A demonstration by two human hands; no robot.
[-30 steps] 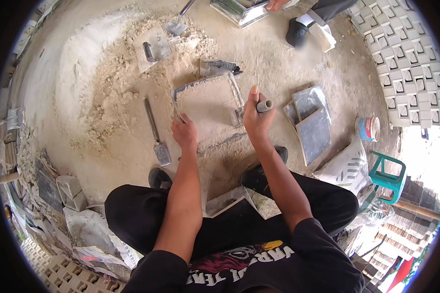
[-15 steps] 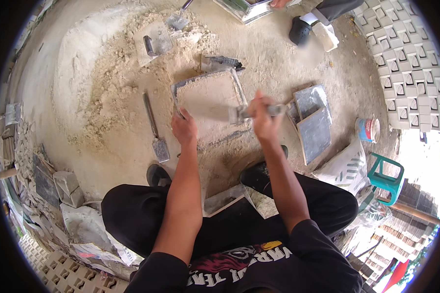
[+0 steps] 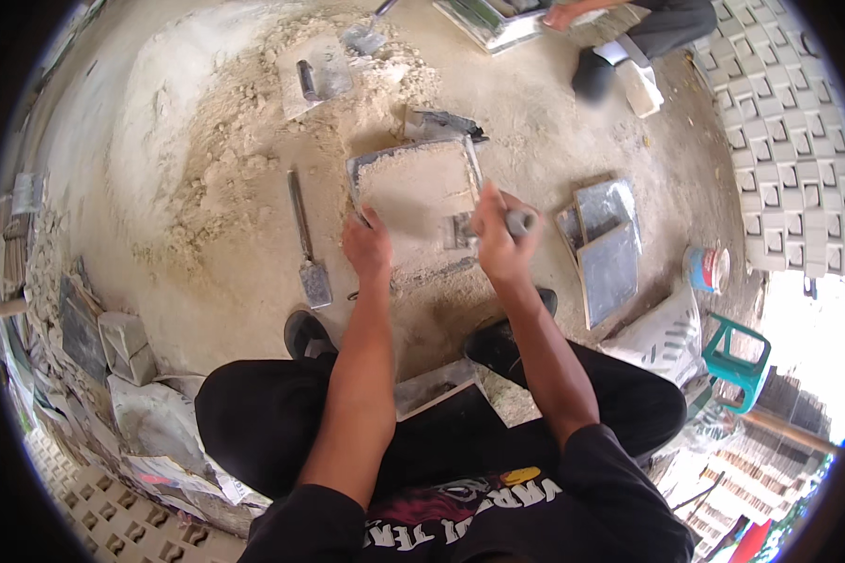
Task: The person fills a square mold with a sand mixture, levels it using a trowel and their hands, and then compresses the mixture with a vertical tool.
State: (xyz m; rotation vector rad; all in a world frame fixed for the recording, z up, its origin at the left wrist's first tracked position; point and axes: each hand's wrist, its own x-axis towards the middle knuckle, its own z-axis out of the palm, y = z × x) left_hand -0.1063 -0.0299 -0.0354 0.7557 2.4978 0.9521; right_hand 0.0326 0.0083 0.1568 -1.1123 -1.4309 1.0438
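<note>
A square metal mould filled with pale sandy mix lies on the ground before me. My left hand is closed on a dark handle at its left edge. In my right hand, above the mould's right side, is a short tool with a thick rounded handle. Its squarish metal head is over the mix; motion blurs it, so I cannot tell its exact kind or whether it touches. A long-handled small spade lies left of the mould, and a dark crumpled piece beyond it.
Loose sand with a plastering float and a trowel spreads at the far left. Grey plates lie right, near a bucket, sack and green stool. Another person's hand holds a frame beyond; patterned blocks stand right.
My right hand and the tool have shifted slightly, the handle end now pointing more toward me. My left hand keeps its hold on the mould. The whole view has shifted a little.
</note>
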